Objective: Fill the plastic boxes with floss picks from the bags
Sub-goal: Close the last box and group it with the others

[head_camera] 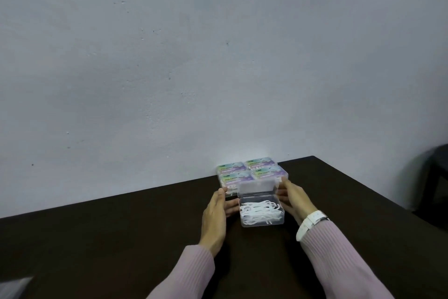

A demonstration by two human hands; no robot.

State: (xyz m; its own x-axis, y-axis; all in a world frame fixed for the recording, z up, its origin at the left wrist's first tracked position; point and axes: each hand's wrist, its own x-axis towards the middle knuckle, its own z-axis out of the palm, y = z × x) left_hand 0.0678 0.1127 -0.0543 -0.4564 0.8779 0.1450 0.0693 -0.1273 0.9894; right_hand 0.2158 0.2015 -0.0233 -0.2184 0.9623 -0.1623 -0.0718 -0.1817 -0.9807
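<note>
1. Head view: clear plastic box [261,211] on the dark table [121,238], lid up, heaped with white floss picks [260,211]
2. Left hand [215,214] and right hand [294,198] flanking the box, fingers fairly straight against its sides, clamped on nothing
3. Four labelled boxes [252,170] closed, stacked just behind, by the wall
4. Next up, likely closing: tuck stray picks below the rim, steady the base, swing the lid down evenly until it snaps

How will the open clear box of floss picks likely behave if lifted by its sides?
The open clear box probably lifts stiffly and lightly: thin rigid plastic, small white floss picks inside. Its raised lid is unlatched, so tilting could spill picks. Smooth walls may slip.
</note>
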